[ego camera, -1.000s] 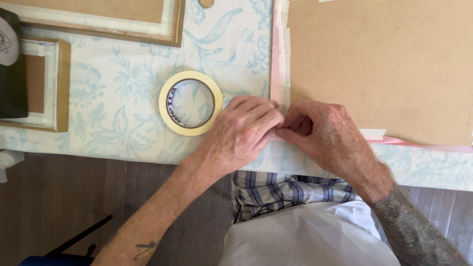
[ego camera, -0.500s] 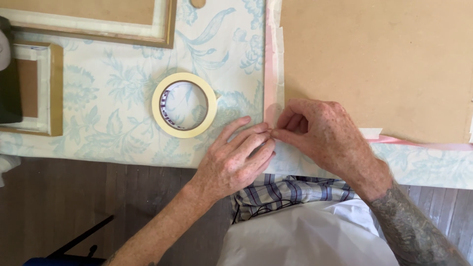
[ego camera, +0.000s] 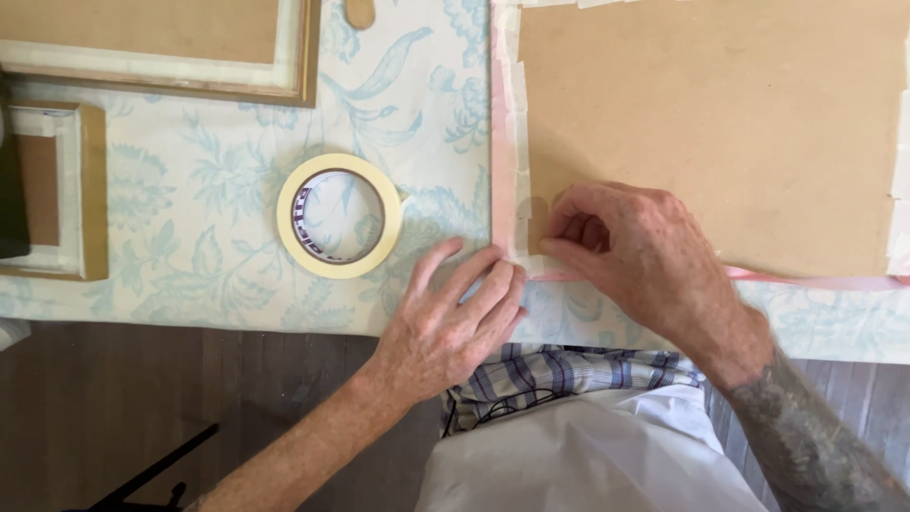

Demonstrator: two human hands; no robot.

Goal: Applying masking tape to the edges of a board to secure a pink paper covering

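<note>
A brown backing board [ego camera: 720,114] lies on the patterned tablecloth [ego camera: 190,199], its left edge lined with pale masking tape strips [ego camera: 517,123] over a pink border. My right hand [ego camera: 626,246] pinches and presses the tape at the board's lower left corner. My left hand [ego camera: 455,313] lies flat on the cloth just left of that corner, fingertips touching the edge. A roll of cream masking tape [ego camera: 339,215] lies flat to the left of my left hand.
Two wooden picture frames lie face down, one [ego camera: 171,57] at the top left and a smaller one [ego camera: 57,190] at the far left. The table's near edge runs below my hands, with dark floor [ego camera: 142,408] beyond. More tape strips [ego camera: 900,180] line the board's right edge.
My left hand slid down and left off the corner and now lies flat on the cloth. My right hand stays pinching at the corner.
</note>
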